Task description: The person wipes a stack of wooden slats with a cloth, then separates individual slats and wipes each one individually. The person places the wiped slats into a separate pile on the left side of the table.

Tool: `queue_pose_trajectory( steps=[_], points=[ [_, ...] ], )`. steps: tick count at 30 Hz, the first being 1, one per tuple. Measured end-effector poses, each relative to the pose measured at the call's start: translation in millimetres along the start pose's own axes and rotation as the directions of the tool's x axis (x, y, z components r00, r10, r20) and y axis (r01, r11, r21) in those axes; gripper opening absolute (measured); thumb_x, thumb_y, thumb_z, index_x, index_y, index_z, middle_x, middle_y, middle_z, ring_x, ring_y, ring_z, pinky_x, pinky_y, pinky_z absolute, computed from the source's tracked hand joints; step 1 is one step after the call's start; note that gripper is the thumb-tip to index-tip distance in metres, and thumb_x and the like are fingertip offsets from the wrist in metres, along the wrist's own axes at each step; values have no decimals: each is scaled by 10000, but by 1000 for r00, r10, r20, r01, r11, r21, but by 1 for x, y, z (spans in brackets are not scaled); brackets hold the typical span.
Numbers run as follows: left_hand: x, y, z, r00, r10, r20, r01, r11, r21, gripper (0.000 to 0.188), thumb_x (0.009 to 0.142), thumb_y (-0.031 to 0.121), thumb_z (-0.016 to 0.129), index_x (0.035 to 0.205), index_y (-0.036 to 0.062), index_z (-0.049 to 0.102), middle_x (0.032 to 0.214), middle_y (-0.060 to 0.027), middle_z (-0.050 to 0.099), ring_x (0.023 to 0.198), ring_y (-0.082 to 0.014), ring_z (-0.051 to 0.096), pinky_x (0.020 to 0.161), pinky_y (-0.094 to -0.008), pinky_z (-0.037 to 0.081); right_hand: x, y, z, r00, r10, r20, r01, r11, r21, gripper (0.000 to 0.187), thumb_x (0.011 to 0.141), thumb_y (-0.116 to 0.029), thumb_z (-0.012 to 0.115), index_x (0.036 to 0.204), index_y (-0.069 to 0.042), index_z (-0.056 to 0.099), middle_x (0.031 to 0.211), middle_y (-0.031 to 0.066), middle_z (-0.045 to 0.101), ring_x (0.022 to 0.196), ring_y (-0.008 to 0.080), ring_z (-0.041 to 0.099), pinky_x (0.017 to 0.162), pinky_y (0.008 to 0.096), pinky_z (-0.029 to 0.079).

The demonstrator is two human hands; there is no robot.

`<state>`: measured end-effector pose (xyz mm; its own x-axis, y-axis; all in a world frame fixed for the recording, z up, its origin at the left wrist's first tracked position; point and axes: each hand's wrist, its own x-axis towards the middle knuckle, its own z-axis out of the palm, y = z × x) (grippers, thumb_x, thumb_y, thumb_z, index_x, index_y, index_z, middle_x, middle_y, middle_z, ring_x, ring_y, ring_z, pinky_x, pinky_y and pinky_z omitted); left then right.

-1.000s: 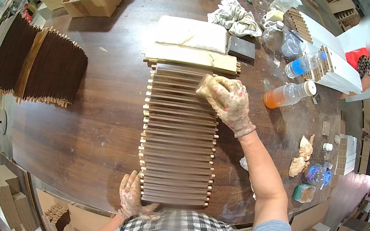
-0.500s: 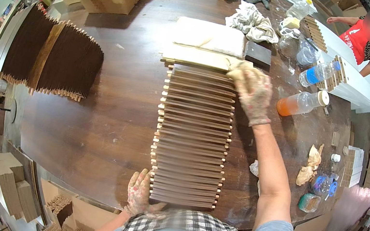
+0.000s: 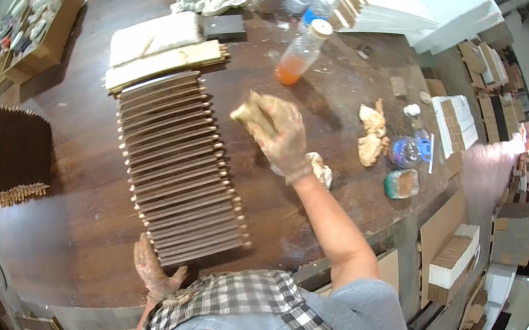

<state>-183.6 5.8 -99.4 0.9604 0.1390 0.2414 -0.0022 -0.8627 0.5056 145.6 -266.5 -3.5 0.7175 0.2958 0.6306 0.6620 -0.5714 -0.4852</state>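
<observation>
A row of dark brown wooden slats (image 3: 184,165) lies side by side on the table, with pale round pegs at their ends. Above the table, to the right of the row, my gloved right hand (image 3: 280,136) is closed around a folded yellowish rag (image 3: 255,118). At the row's near left corner my gloved left hand (image 3: 155,273) rests with its fingers stretched and thumb apart, touching the end slat. Pale yellow strips (image 3: 169,65) border the row's far end, beside a white padded bundle (image 3: 153,38) and a dark block (image 3: 224,27).
A bottle of orange liquid (image 3: 296,58) stands beyond my right hand. Crumpled tan cloth (image 3: 372,134), a blue-capped bottle (image 3: 410,151) and a jar (image 3: 401,183) sit at right. More dark slats (image 3: 19,148) are stacked at left, near a cardboard box (image 3: 47,45).
My right hand has moved with the rag from the row's far end back toward me, off to its right side. The view has turned right; my left hand stays at the near corner.
</observation>
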Motion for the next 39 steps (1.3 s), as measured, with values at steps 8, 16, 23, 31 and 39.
queue_pose_trajectory(
  steps=[8, 16, 23, 31, 39],
  points=[
    [7, 3, 0, 998, 32, -60, -34, 999, -27, 1108, 736, 551, 782, 1510, -82, 307, 1443, -306, 445, 1264, -515, 440, 1077, -572, 349, -126, 89, -211, 805, 453, -382, -517, 852, -80, 382, 869, -222, 779, 1224, -110, 693, 1151, 89, 679, 1080, 241, 619, 970, 364, 489],
    [5, 3, 1, 997, 39, -61, -38, 999, 6, 1061, 837, 667, 633, 1503, -96, 314, 1464, -324, 430, 1318, -496, 434, 1121, -544, 328, -197, 128, -320, 847, 464, -259, -526, 664, -531, 439, 700, -88, 753, 1137, -116, 728, 1145, 70, 709, 1089, 286, 608, 997, 410, 479],
    [10, 9, -1, 995, 78, -63, -80, 996, -30, 1012, 837, 561, 688, 1517, -78, 297, 1479, -290, 430, 1320, -474, 437, 1123, -529, 329, -198, 143, -297, 832, 481, -277, -554, 735, -390, 435, 728, -90, 773, 1159, -96, 714, 1163, 84, 694, 1115, 278, 600, 1001, 393, 486],
    [0, -5, 2, 995, 64, -80, -63, 998, 10, 1093, 674, 384, 819, 1517, -75, 296, 1449, -280, 469, 1315, -476, 444, 1117, -536, 345, -192, 148, -299, 955, 295, -31, -256, 768, -588, 442, 754, -153, 768, 1185, -104, 683, 1222, 91, 674, 1165, 321, 576, 1037, 447, 440],
    [5, 4, 0, 997, 56, -56, -56, 998, -8, 1055, 740, 454, 814, 1500, -80, 313, 1455, -284, 456, 1317, -477, 437, 1131, -545, 324, -167, 107, -299, 974, 215, 70, -92, 661, -745, 496, 777, -136, 737, 1265, -123, 648, 1437, 110, 528, 1276, 310, 528, 1094, 457, 407]
  ],
)
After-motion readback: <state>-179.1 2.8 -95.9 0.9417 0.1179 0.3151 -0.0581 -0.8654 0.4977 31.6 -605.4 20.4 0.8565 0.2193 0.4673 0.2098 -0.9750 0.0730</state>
